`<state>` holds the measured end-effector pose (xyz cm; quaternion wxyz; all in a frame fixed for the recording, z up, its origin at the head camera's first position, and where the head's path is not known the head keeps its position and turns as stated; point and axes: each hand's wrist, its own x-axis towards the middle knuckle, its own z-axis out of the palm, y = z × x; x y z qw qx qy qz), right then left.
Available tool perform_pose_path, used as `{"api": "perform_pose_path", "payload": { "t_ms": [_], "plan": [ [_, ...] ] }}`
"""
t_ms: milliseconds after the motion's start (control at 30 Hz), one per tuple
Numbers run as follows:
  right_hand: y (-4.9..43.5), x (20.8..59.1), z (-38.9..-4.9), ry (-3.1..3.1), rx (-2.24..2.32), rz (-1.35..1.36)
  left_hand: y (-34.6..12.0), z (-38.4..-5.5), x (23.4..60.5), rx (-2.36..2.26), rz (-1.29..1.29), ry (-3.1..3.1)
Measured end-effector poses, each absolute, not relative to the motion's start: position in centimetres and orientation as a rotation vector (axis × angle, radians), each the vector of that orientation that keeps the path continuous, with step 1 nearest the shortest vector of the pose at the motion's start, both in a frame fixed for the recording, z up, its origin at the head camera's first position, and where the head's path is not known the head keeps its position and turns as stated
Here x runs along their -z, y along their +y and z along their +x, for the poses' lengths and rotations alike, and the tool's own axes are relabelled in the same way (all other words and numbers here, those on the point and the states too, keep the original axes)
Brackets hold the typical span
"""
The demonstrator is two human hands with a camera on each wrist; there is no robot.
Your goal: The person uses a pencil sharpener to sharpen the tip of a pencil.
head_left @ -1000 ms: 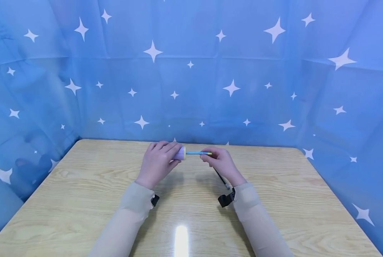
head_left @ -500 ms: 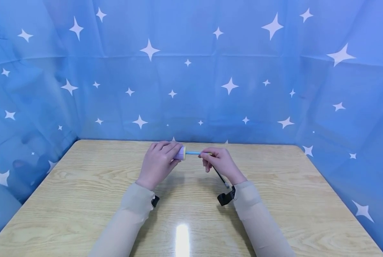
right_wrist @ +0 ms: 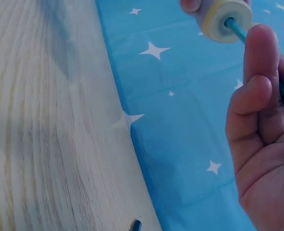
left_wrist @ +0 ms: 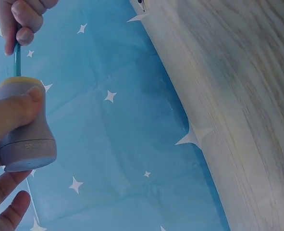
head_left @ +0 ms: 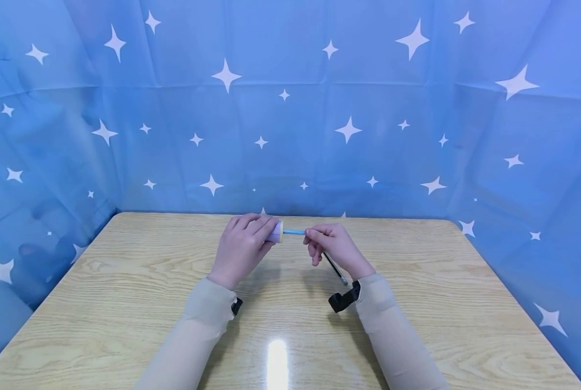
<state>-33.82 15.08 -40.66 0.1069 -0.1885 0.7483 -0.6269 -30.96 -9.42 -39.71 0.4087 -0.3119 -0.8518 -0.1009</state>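
Gripping a lilac pencil sharpener (head_left: 274, 232) on its side, the left hand (head_left: 241, 244) appears in the head view with its fingers wrapped round the body, above the far part of the desk (head_left: 139, 292). Facing it, the right hand (head_left: 333, 242) pinches a thin blue pencil (head_left: 294, 232), which runs into the sharpener's yellow-rimmed end. A dark pencil-like rod (head_left: 336, 269) lies partly hidden beneath the right hand, near a black wrist camera (head_left: 341, 301); behind hangs a blue backdrop (head_left: 295, 124) with white stars. The left wrist view shows the thumb pressed on the sharpener's side near the rim, two fingertips below its base, and the pencil reaching up to the right hand. In the right wrist view, the pencil enters a round hole in the sharpener's pale face; one finger stands almost straight beside it, another curls in.
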Motion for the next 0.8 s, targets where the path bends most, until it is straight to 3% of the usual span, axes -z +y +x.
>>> {"api": "perform_pose_path", "payload": {
  "t_ms": [300,800],
  "plan": [
    [14.75,40.57,-33.76,2.029,1.913,-0.397,-9.51,-31.03,39.79,0.233,-0.786,-2.169],
    [14.19,40.04,-33.75,2.394,1.723,-0.536,-9.93,-31.17,39.76,0.212,-0.763,-2.244]
  ]
}}
